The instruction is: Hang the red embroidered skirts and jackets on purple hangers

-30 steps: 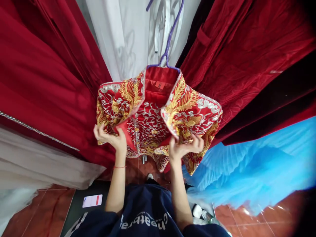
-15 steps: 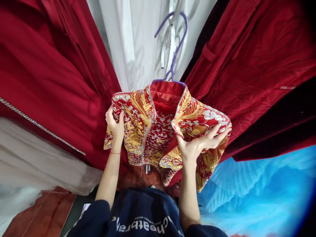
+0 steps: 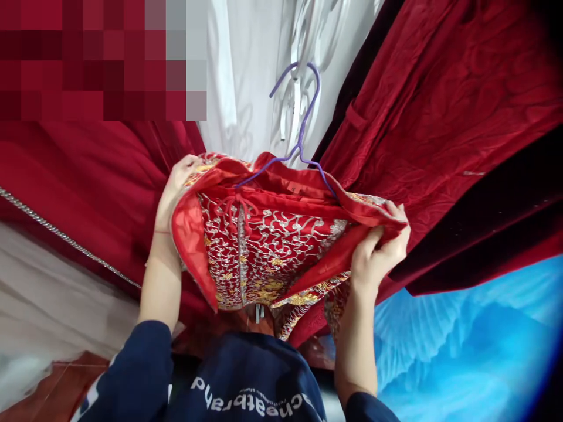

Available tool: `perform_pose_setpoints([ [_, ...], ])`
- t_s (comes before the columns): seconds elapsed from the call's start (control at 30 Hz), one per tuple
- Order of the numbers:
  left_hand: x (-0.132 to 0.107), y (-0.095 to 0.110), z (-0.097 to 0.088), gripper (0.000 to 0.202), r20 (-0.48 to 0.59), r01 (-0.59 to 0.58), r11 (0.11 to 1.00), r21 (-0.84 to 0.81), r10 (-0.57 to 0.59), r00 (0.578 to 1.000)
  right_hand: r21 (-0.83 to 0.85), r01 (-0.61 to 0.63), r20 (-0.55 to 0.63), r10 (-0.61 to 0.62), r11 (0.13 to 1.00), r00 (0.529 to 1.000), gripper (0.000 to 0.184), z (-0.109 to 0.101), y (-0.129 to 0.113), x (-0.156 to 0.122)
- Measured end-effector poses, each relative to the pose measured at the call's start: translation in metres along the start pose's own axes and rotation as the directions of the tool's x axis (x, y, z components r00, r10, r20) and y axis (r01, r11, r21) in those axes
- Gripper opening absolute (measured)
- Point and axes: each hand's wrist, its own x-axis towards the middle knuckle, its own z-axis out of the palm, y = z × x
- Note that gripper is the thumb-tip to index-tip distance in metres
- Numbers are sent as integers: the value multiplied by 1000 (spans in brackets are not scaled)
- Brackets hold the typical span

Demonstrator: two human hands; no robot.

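Note:
A red jacket [image 3: 189, 228] with gold and silver embroidery hangs on a purple hanger [image 3: 300, 132], its front spread apart. Inside it shows a red embroidered skirt or underpiece [image 3: 277, 240] with a small tied red cord [image 3: 240, 205] near its top. My left hand [image 3: 182, 176] is closed around the jacket's left shoulder edge, fingers partly behind the cloth. With fingers wrapped round it, my right hand [image 3: 382, 246] grips the opposite front edge. The hanger's hook rests on a white metal loop.
White curled metalwork [image 3: 303, 35] stands behind the hanger. Dark red garments hang on both sides, the left [image 3: 109, 193] and the right [image 3: 440, 117]. A pale sheer cloth [image 3: 65, 275] is at lower left, a blue feather-patterned surface [image 3: 461, 328] at lower right.
Both hands have pulled the jacket's front panels outward, so its red lining and the piece inside now show. The hanger sits lower in view.

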Motion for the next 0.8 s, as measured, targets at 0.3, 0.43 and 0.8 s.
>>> perform_pose_setpoints([
  [0.3,6,20,-14,61,343,130,968,-214,-51,938,-93,47,3,-47,995,999,37,-14,19,10],
  [0.43,-26,57,-22,59,511,-183,983,-4,159,844,-363,-136,-4,144,922,990,40,-21,20,18],
  [0.8,-55,57,-23,14,229,-415,853,315,356,906,-515,-382,-103,387,767,916,40,-63,20,21],
])
